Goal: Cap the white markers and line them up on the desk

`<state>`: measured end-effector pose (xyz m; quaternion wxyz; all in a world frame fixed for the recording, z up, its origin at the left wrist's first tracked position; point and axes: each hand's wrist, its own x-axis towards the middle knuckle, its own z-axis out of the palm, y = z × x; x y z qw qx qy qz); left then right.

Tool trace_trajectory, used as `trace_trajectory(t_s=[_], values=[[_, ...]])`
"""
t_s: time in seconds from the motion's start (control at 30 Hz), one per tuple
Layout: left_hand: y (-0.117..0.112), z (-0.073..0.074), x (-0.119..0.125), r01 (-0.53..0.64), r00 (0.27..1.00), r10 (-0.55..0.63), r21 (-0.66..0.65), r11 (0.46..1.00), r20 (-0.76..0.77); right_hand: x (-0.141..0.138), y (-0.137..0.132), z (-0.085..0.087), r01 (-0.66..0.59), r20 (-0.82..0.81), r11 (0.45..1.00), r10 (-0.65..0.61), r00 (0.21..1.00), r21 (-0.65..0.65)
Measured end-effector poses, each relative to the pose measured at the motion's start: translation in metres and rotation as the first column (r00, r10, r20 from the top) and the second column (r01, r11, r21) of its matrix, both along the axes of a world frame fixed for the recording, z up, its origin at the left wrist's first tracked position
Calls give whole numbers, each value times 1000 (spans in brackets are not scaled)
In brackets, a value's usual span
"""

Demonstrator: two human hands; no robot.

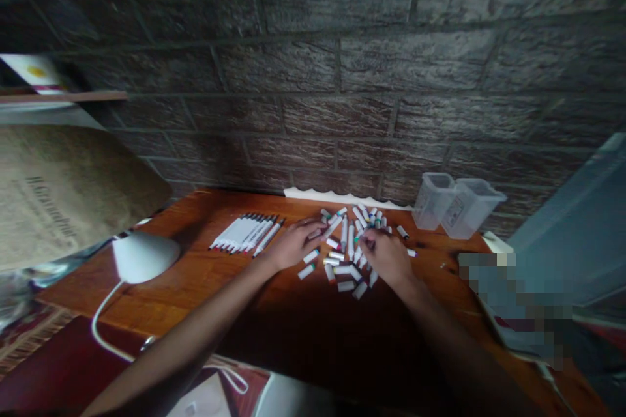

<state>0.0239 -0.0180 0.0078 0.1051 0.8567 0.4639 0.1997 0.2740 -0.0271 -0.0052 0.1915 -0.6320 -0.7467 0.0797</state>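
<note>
A loose pile of white marker caps and short marker pieces with coloured ends (345, 270) lies on the wooden table (195, 303). My left hand (296, 244) rests at the pile's left side, fingers stretched apart, with a small white piece near its thumb. Over the right part of the pile, my right hand (388, 257) has its fingers curled together; what they hold, if anything, is hidden. Longer grey-white markers (351, 240) lie between the two hands. To the left, several white markers (244, 233) are lined up side by side in a slanted row.
Two clear plastic containers (460, 208) stand at the back right by the brick wall (313, 117). A lamp with a white base (147, 257) and a fabric shade (73, 195) is at left. A scalloped white strip (342, 197) runs along the wall; a pixelated object lies at right.
</note>
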Motion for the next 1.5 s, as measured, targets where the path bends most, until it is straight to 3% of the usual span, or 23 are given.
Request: trace_trajectory(t_s=[0.1, 0.23, 0.37, 0.47, 0.57, 0.63, 0.73, 0.83, 0.9, 0.97, 1.07, 1.1, 1.17, 1.27, 1.4, 1.5], values=[[-24, -7, -17, 59, 994, -60, -9, 998, -89, -9, 1, 7, 69, 51, 995, -65, 997, -79], [-45, -27, -26, -7, 971, -29, -145, 989, -239, -17, 12, 16, 151, 42, 975, -146, 988, -163], [-34, -39, -12, -12, 969, -24, -142, 990, -247, -22, 27, 22, 169, -64, 966, -184, 981, -196], [-20, -36, 2, -68, 973, 51, -70, 995, -224, -15, 31, 25, 106, -205, 977, -143, 968, -184], [-9, -32, 10, -68, 978, 46, -105, 992, -203, -3, 26, 22, 9, -376, 989, -64, 924, -146], [-4, -32, 13, -27, 987, 7, -127, 992, -162, 3, 20, 18, -31, -539, 991, -45, 841, -132], [1, -40, 18, 17, 996, -23, -79, 997, -86, 6, 10, 13, -116, -866, 982, -72, 494, -147], [6, -46, 24, 25, 999, -26, -3, 1000, -31, 1, 3, 15, -191, -974, 976, -58, 218, -101], [7, -45, 27, 21, 1000, -22, 56, 998, 12, -3, 0, 19, -223, -995, 973, -36, 97, -57], [4, -36, 28, -5, 995, -6, 110, 994, 104, -7, -3, 22, -256, -999, 966, -28, 34, -35], [-5, -12, 31, -50, 930, 36, 29, 998, 367, -11, -6, 20, -302, -999, 953, -17, 27, -24], [-9, -4, 34, 14, 893, 29, -92, 996, 448, -12, -7, 18, -315, -999, 949, -11, 35, -22], [-14, 10, 41, 203, 826, 12, -318, 926, 563, -15, -8, 14, -334, -999, 942, -2, 50, -19], [-19, 22, 51, 320, 766, 40, -434, 842, 642, -20, -9, 12, -338, -998, 941, -11, 57, -29], [-21, 26, 41, 259, 787, 51, -404, 877, 615, -22, -10, 12, -322, -990, 944, -30, 135, -72], [-24, 27, 9, 36, 888, 122, -332, 943, 443, -21, -10, 8, -278, -965, 952, -52, 258, -125]])
